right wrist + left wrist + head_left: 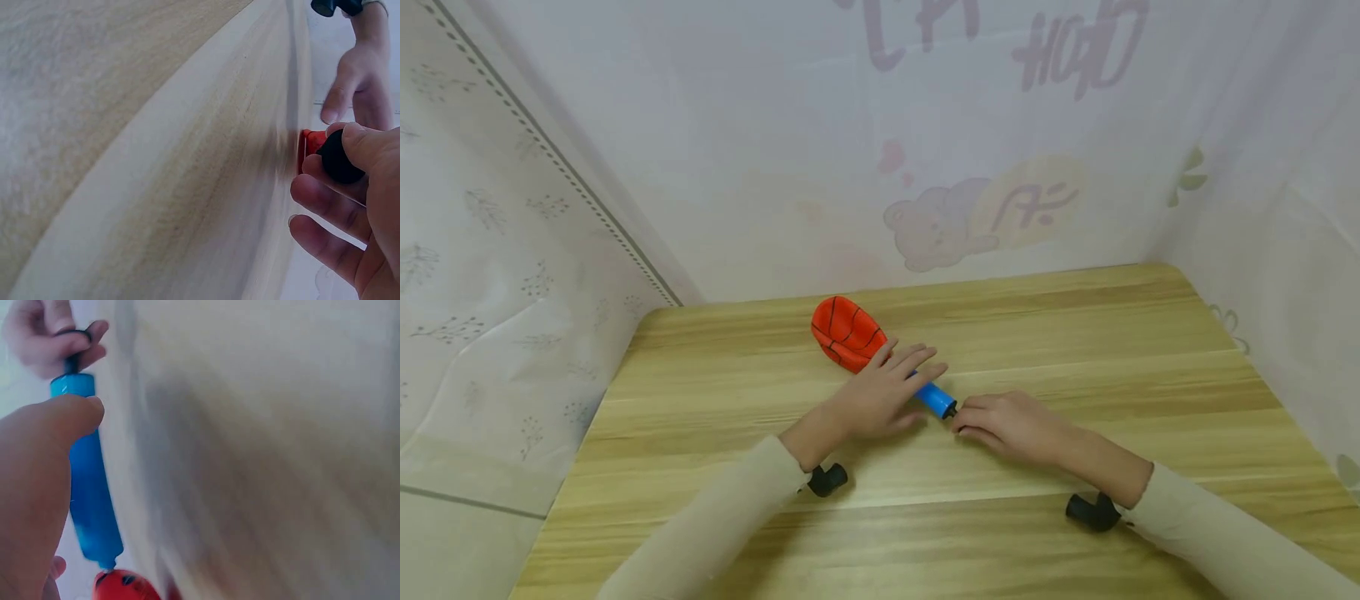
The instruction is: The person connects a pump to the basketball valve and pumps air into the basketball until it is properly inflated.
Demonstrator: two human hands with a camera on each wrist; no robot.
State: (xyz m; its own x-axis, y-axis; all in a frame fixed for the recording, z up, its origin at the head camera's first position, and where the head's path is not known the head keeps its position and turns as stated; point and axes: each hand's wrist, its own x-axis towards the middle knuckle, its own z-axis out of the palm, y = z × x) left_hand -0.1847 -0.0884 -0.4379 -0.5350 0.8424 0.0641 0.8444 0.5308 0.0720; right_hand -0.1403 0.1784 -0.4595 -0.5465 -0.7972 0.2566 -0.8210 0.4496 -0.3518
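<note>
A blue hand pump (937, 400) with a black handle (340, 157) extends from a sagging, dented red toy basketball (841, 332) with black lines. In the left wrist view, the nozzle end of the pump barrel (97, 494) meets the ball (125, 587). My left hand (883, 392) lies over the pump near the ball, its fingers stretched out and spread. The left thumb (78, 419) crosses in front of the barrel; whether it presses there is unclear. My right hand (1018, 427) pinches the handle between thumb and forefinger, the other fingers loosely bent.
The wood-grain table (1000, 542) spreads beneath both arms. Behind it hangs a pale printed curtain (775, 167), with more patterned sheeting (497, 250) at the left side. Black wrist-worn devices (829, 480) stick out under both wrists.
</note>
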